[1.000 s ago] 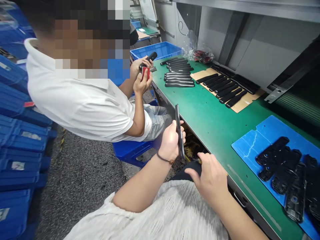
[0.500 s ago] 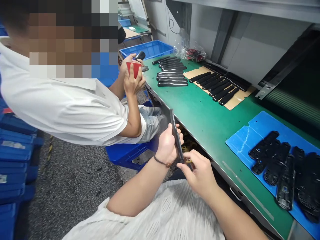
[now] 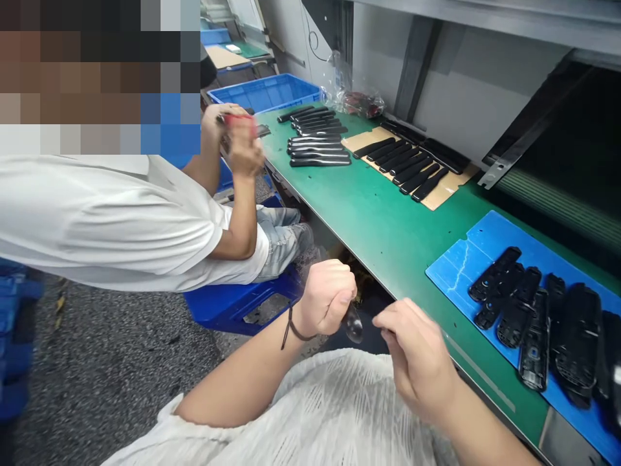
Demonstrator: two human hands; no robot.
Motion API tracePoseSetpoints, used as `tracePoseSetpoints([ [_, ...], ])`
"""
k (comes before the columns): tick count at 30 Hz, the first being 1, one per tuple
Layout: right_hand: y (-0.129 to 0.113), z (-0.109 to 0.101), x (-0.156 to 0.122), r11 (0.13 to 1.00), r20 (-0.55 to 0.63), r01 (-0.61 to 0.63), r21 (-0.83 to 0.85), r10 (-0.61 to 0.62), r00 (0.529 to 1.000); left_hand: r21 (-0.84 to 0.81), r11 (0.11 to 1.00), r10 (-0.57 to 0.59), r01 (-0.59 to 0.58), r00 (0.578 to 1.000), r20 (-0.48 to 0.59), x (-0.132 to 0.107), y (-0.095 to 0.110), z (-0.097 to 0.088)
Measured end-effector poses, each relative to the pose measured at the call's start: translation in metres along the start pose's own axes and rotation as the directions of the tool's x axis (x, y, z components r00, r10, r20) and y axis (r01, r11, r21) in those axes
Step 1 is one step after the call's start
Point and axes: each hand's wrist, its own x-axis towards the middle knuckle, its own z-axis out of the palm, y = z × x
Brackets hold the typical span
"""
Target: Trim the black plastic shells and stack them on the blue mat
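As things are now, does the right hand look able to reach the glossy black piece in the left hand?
Probably yes: the right hand is close to the glossy black piece, whose one end sticks out of the left hand, and nothing visible blocks the gap.

Off-white textured top, dark cord bracelet

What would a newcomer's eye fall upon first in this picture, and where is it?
Probably the bright blue sheet at the right of the green workbench, with black plastic housings heaped on it. Farther along, glossy black handle-shaped pieces lie in rows, some on tan cardboard. Near the middle, the left hand grips a black part.
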Motion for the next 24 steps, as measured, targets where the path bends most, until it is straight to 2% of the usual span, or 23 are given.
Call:
tracePoseSetpoints([
  [3,0.007,-0.009,0.001,0.971,0.077,0.130,-0.202,-0.116,0.990,-0.018,1.000,0.014,-0.014,0.999,0.043,0.003,0.001,0.001],
  [10,0.006,-0.003,0.016,0.951,0.140,0.117,-0.286,-0.079,0.987,-0.037,0.999,-0.009,0.014,0.992,0.126,0.006,0.003,0.007],
  [16,0.006,-0.003,0.020,0.933,0.104,0.159,-0.322,-0.132,0.986,-0.019,0.999,-0.045,0.046,0.997,0.057,0.004,0.004,0.008],
  [24,0.007,0.003,0.012,0.832,-0.042,0.186,-0.522,-0.243,0.969,-0.058,0.989,-0.137,0.133,0.989,-0.062,-0.003,0.011,0.016],
])
